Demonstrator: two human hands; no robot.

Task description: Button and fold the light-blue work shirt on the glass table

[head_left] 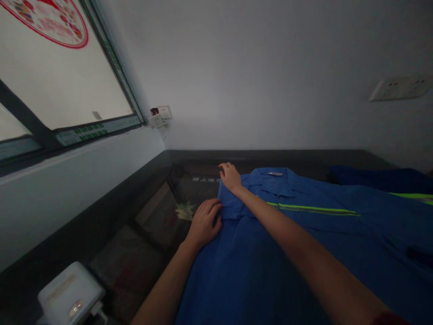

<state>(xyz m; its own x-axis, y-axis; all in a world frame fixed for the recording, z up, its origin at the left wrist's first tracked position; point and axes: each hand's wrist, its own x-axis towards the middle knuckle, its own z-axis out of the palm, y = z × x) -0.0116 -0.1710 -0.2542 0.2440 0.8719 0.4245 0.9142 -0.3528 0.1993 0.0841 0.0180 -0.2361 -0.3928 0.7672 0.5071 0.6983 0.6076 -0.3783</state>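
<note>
A blue work shirt [257, 253] with a collar and a yellow-green reflective stripe lies spread on a dark, glossy tabletop. My left hand [204, 221] rests at the shirt's left edge, thumb and forefinger apart and fingertips touching the folded-over cloth. Farther up, my right hand [231, 177] lies on the top left corner of that cloth, its fingers loosely bent near the edge. My right forearm crosses over the shirt front and hides part of the stripe. The cloth under both palms is hidden.
More dark blue clothing [379, 179] lies at the back right. A white device [71, 293] with a plugged-in cable sits at the front left. Wall sockets [164, 113] are in the far corner, beside a window [67, 81]. Another socket plate [401, 88] is on the right wall.
</note>
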